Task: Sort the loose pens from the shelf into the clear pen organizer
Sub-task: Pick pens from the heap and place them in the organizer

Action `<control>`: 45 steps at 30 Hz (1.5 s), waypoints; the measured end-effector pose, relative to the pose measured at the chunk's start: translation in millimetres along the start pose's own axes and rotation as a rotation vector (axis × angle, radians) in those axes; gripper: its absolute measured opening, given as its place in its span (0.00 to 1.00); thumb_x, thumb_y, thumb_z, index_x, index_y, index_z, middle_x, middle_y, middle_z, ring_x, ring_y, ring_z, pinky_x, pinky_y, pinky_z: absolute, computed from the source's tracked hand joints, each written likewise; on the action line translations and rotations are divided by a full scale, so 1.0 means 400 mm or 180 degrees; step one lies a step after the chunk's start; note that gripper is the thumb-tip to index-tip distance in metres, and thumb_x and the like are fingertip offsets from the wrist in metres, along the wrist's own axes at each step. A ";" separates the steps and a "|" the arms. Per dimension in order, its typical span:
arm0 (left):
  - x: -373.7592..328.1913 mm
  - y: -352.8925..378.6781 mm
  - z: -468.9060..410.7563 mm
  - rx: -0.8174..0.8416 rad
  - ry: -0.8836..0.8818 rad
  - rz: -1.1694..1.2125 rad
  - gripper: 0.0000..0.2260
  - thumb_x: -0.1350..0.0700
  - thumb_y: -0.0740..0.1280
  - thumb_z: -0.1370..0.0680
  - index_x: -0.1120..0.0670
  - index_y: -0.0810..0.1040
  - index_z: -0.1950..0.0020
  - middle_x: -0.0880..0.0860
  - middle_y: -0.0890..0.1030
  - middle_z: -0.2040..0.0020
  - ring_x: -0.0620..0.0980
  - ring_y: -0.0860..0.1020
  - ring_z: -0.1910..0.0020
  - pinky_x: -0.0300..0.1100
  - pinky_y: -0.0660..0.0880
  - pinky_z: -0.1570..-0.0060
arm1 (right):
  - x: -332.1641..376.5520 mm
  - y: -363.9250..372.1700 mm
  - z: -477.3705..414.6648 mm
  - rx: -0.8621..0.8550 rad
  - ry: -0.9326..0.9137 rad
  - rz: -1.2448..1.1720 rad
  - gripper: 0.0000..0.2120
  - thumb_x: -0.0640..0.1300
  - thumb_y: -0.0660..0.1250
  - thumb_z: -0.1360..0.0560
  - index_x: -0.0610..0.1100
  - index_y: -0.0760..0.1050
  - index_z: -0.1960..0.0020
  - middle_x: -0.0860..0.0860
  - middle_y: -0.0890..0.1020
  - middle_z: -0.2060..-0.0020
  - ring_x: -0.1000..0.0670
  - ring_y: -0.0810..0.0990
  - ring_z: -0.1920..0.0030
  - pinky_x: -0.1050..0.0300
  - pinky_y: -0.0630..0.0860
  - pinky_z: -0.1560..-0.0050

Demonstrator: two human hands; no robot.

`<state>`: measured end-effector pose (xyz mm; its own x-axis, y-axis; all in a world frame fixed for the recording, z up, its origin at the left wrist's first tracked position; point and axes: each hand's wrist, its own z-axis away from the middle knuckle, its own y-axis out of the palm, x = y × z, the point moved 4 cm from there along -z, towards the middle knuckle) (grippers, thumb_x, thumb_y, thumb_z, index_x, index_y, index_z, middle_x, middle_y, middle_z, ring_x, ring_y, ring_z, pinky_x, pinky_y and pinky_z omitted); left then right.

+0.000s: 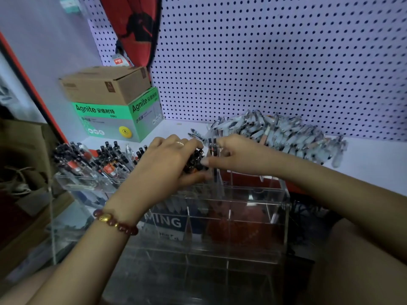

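My left hand [167, 164] grips a fat bundle of pens [195, 160] above the organizer [253, 192]; crowded like that, I think one could slip out. My right hand [237, 155] pinches upright pens [213, 148] that might snag a divider. The left compartments hold standing pens [92, 159]; the near ones I cannot read. The loose pile [286, 133] lies along the shelf's [370, 164] back edge

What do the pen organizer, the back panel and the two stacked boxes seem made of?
Pen organizer: clear glossy plastic, likely acrylic; see-through walls, bright edges. Back panel: white perforated board, possibly painted metal; even rows of holes. Upper box: matte brown cardboard, folded flaps. Lower box: green-and-grey printed cardboard.
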<state>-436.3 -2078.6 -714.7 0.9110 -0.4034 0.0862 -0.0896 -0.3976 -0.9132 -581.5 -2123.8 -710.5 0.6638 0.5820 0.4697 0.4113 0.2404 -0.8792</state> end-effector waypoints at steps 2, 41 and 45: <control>0.007 0.003 0.001 0.0225 0.0006 0.0022 0.34 0.28 0.57 0.34 0.50 0.71 0.37 0.51 0.80 0.50 0.54 0.74 0.47 0.48 0.66 0.50 | -0.008 0.009 0.003 0.0471 0.0027 -0.0208 0.14 0.49 0.70 0.26 0.38 0.75 0.51 0.45 0.80 0.67 0.52 0.73 0.72 0.61 0.69 0.70; 0.080 -0.042 -0.001 -0.0770 -0.0593 0.1548 0.08 0.47 0.63 0.21 0.46 0.79 0.48 0.40 0.78 0.53 0.33 0.73 0.55 0.28 0.66 0.58 | -0.160 0.000 -0.205 -0.0176 0.0255 0.0905 0.10 0.40 0.63 0.23 0.35 0.81 0.54 0.42 0.84 0.58 0.43 0.82 0.58 0.49 0.80 0.56; 0.119 -0.042 0.004 -0.0972 -0.0693 0.1048 0.08 0.49 0.62 0.21 0.50 0.80 0.52 0.45 0.81 0.55 0.33 0.72 0.59 0.31 0.65 0.61 | -0.174 0.051 -0.244 -0.0087 0.0272 0.1831 0.19 0.47 0.67 0.23 0.42 0.67 0.69 0.48 0.69 0.74 0.50 0.68 0.74 0.56 0.69 0.70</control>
<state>-390.6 -2089.8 -695.8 0.8745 -0.3796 -0.3018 -0.4707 -0.5144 -0.7168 -558.3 -2235.4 -753.2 0.8328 0.5481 -0.0771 -0.0150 -0.1168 -0.9930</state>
